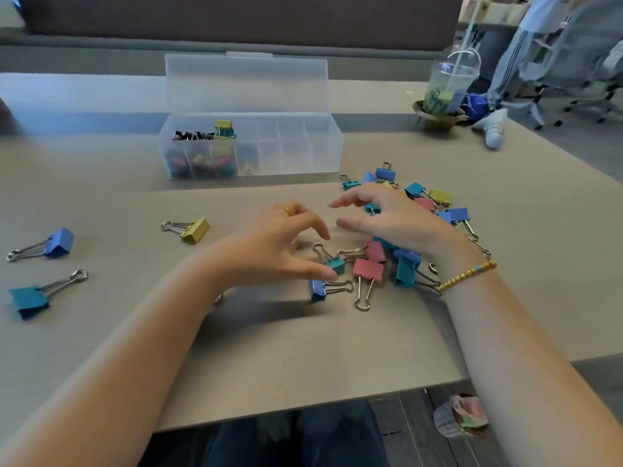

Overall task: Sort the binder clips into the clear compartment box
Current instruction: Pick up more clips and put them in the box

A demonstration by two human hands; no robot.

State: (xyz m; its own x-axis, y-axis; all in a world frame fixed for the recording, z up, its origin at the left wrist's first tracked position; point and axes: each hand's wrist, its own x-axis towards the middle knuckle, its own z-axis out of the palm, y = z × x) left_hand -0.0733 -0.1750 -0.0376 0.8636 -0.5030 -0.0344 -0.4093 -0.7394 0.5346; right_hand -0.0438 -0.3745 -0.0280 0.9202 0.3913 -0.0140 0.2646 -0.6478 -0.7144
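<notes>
The left hand (286, 244) hovers low over the near edge of the clip pile with fingers spread and loosely curved, holding nothing; its thumb tip comes down beside a small teal clip (334, 265), which looks like the next pick. The right hand (387, 217) arches over the middle of the pile, fingers relaxed and pointing left, also empty, probably poised to rake or select from the heap beneath it. Under and around both hands lie the unsorted binder clips (404, 261), a loose jumble of pink, blue, teal and yellow on the table (303, 348). Several strays sit well apart to the left: a yellow clip (195, 230), a blue clip (58, 243) and a teal clip (28, 301). Beyond the hands stands the clear compartment box (290, 146), its lid hinged upright so the cells are reachable; the left compartments already hold clips, the right ones appear empty. A lidded drink cup (448, 85) stands far right.
</notes>
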